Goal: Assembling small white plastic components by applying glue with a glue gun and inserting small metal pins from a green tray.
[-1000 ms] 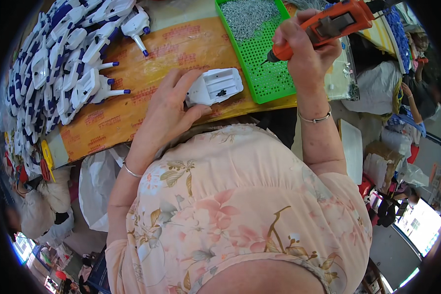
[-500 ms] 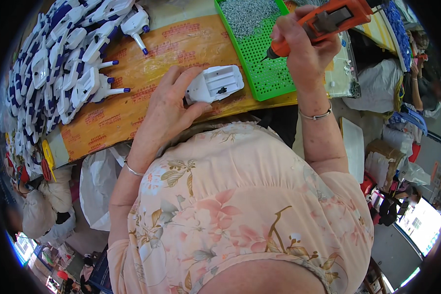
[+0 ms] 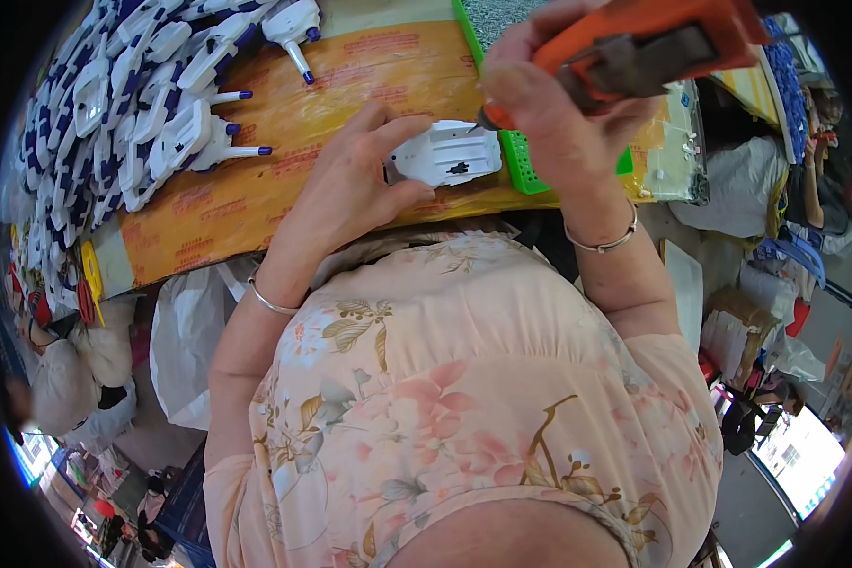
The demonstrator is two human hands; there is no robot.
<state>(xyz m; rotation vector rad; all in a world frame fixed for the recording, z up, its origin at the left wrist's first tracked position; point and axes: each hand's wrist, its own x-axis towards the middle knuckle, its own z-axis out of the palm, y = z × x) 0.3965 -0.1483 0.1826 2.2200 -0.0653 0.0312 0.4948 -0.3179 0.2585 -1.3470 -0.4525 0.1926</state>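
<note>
My left hand (image 3: 358,180) grips the near end of a white plastic housing (image 3: 459,156), thumb on one side and fingers on the other. The housing lies on the table with its hollow, ribbed side up and a small black part inside. In my right hand (image 3: 559,109) is an orange electric screwdriver (image 3: 644,52), fingers wrapped round its body. Its tip points left and down, over the housing's far edge; whether it touches cannot be made out. Behind that hand, a green perforated basket (image 3: 525,166) holding many small metal screws (image 3: 511,21) is partly hidden.
A large heap of white and blue plastic assemblies (image 3: 95,104) covers the table's left side. One such assembly (image 3: 292,33) lies apart at the back. Yellow-brown printed tape covers the tabletop (image 3: 284,204). Yellow-handled scissors (image 3: 92,279) hang at the left edge.
My right hand has brought the screwdriver left and down from above the green basket to the housing. My left hand still holds the housing; the view has shifted slightly.
</note>
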